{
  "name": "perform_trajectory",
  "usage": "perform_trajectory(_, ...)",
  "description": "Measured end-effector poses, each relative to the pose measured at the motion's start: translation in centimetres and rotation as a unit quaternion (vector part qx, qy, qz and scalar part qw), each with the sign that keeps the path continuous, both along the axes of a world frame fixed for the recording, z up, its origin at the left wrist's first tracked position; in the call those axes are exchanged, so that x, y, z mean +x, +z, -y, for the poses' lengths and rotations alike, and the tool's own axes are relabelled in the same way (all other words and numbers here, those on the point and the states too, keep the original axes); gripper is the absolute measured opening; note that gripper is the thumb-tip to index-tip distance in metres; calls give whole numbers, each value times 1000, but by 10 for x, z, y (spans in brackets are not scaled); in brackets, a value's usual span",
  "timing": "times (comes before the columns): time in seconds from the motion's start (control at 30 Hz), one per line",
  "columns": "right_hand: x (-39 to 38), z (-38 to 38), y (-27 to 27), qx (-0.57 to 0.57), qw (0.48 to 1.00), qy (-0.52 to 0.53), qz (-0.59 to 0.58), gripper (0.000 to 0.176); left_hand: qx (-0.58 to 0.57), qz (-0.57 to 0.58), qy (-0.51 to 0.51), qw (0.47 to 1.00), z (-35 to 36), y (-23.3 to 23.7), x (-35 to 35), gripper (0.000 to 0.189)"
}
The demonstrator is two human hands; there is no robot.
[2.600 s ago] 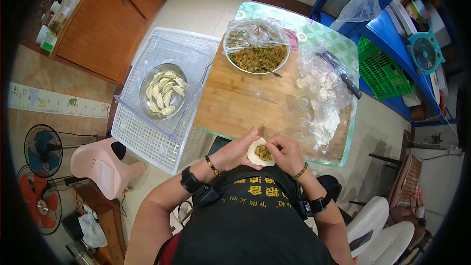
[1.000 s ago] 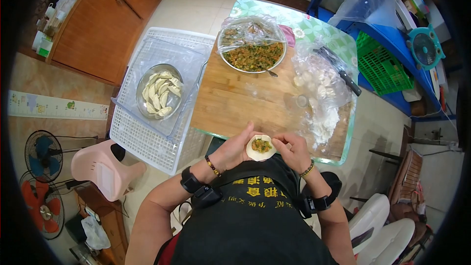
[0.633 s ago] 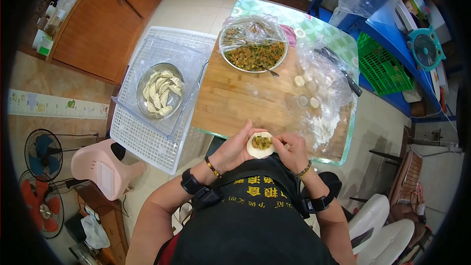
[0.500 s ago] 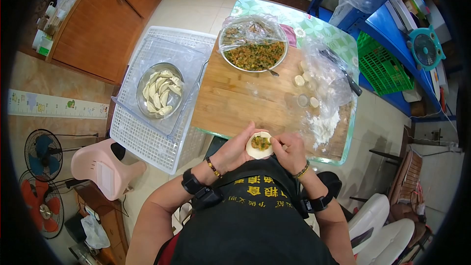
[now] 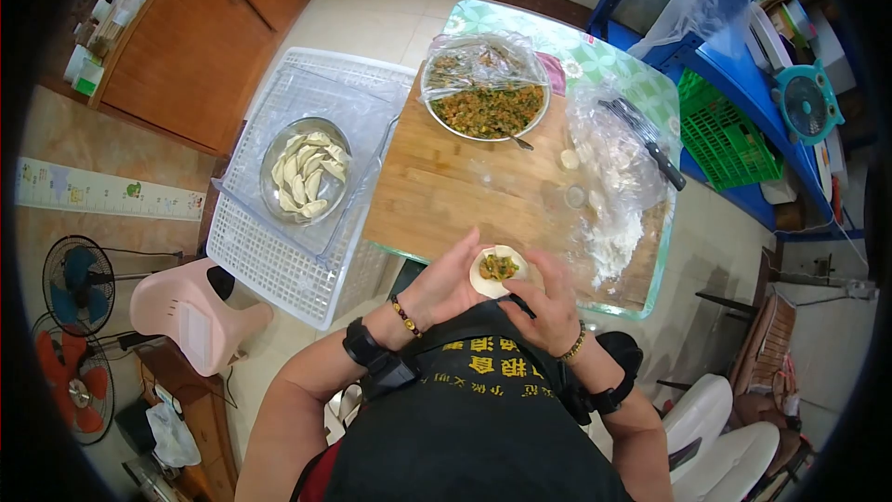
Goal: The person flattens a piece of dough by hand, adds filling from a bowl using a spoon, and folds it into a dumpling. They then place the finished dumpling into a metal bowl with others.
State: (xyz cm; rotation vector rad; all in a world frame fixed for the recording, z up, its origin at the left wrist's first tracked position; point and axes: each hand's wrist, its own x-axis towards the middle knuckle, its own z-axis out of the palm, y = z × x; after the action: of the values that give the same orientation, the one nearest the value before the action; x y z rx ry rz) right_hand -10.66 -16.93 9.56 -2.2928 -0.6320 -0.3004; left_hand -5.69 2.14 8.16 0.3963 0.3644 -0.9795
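My left hand cradles a round dumpling wrapper from the left, with its fingers beneath and beside the dough. Minced filling, orange and green, lies in the middle of the wrapper, which is still unfolded. My right hand grips the wrapper's right side, its thumb near the lower edge and its fingers at the upper right. Both hands are just off the front edge of the wooden board, close to the dark apron. The underside of the wrapper is hidden.
A filling bowl, partly covered with plastic, holds a spoon. On the right lie a plastic bag, flour and a black-handled tool. Folded dumplings fill a metal bowl on a white crate.
My right hand has loosened from a pinch on the wrapper's right edge; its thumb and fingers now spread further apart along that side. The view has shifted slightly.
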Motion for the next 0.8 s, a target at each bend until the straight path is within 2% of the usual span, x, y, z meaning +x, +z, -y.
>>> perform_trajectory(0.1,2,1,-1,-13,1000,3,15,27,2,-6,-13,1000,1,0,-4,58)
perform_trajectory(0.17,3,2,0,-30,999,11,24,23,57,30,-41,997,1,2,-6,63)
perform_trajectory(0.23,5,1,3,44,999,-16,-26,19,28,44,-52,997,-3,-1,-8,59)
perform_trajectory(0.27,5,0,4,43,999,-18,-24,19,0,58,-63,996,-5,-2,-9,54)
perform_trajectory(0.33,6,-1,8,111,989,-52,-82,17,6,89,-61,994,-5,-3,-11,48)
perform_trajectory(0.4,5,-2,12,133,982,-70,-114,16,13,119,-60,991,-8,-3,-12,43)
perform_trajectory(0.47,5,-3,14,154,973,-86,-146,15,61,206,-89,972,-11,1,-13,45)
perform_trajectory(0.5,5,-4,14,163,969,-92,-162,14,60,207,-90,972,-11,5,-12,45)
perform_trajectory(0.57,6,-5,15,171,964,-97,-178,13,150,285,-111,940,-10,13,-12,45)
perform_trajectory(0.6,6,-6,15,170,963,-93,-185,14,150,285,-111,940,-9,16,-12,45)
perform_trajectory(0.67,7,-8,15,168,962,-90,-193,14,238,369,-113,891,-8,19,-10,40)
perform_trajectory(0.8,8,-10,17,211,944,-117,-224,23,188,317,-69,927,-9,13,-12,37)
